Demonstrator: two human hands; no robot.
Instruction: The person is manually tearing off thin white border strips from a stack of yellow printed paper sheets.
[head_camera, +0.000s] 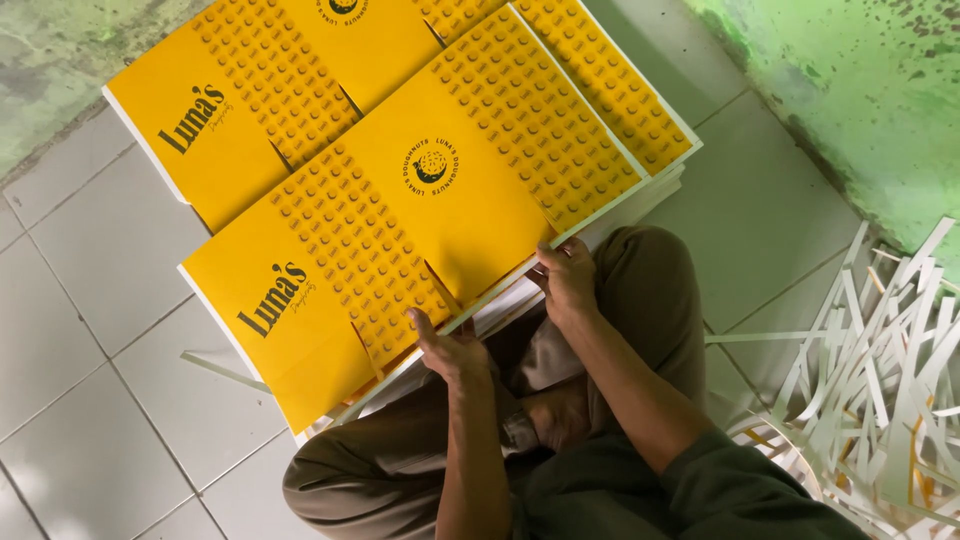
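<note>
A large yellow sheet (400, 215) of printed card, die-cut with slits and flaps, is seen lying on top of a stack (600, 215) of like sheets, which rests on the tiled floor (90, 330) and partly over the knees of the seated person. A second yellow sheet (250, 90) lies beside it, farther off. The sheet's near edge is held at two places: the left hand (450, 350) is closed on the edge close to a slit, thumb on the printed face and fingers hidden beneath, and the right hand (568, 280) is pinched on the same edge nearer the corner, its fingers curled over the border. How firmly either hand is pressed cannot be told. The sheet is judged to be light and thin, fairly stiff across a short span but liable to sag or buckle if lifted from one point only; its coated face is likely to be slippery against the sheet below. The cut flaps and narrow bridges between slits are judged to be the weak spots, prone to creasing or tearing, so a hold on the solid border, with the hands well apart, is thought best. A heap of white strips (880, 370) of trimmed card is piled on the floor to the right, near the green wall (860, 90).
</note>
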